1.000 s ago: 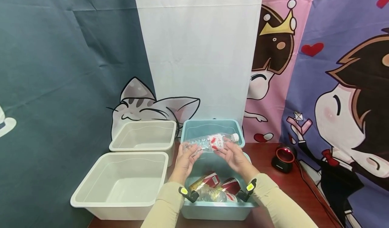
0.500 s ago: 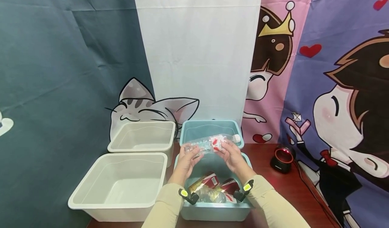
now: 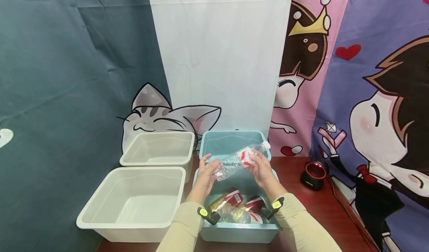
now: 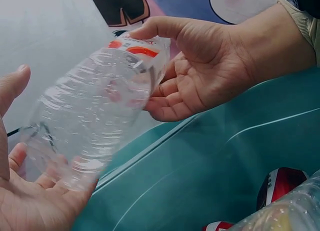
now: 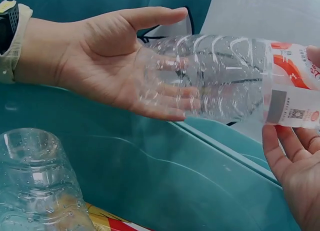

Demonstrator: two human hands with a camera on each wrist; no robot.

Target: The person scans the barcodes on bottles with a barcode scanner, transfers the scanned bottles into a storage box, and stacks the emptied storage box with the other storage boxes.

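Observation:
A clear plastic bottle point(image 3: 231, 163) with a red and white label and a white cap is held over the front blue bin point(image 3: 241, 226), tilted with its cap up to the right. My right hand point(image 3: 262, 171) pinches it at the label between thumb and fingers. At the bottle's base, my left hand point(image 3: 205, 179) lies with straight fingers along the far side and its thumb lifted away, as the right wrist view shows. Inside the bin below lie another clear bottle point(image 3: 234, 215) and red and gold packages point(image 3: 231, 199).
Behind the front bin stands a second blue bin point(image 3: 232, 133). To the left are two whitish bins, a front one point(image 3: 127, 226) and a back one point(image 3: 157, 166). A black device with a red-lit ring point(image 3: 314, 174) and its cable sit on the brown table point(image 3: 291, 192) at right.
The bottle has tipped, its base lower and nearer, its cap slightly higher and further right. My left thumb and fingers have spread from around its base; my right hand still pinches the label.

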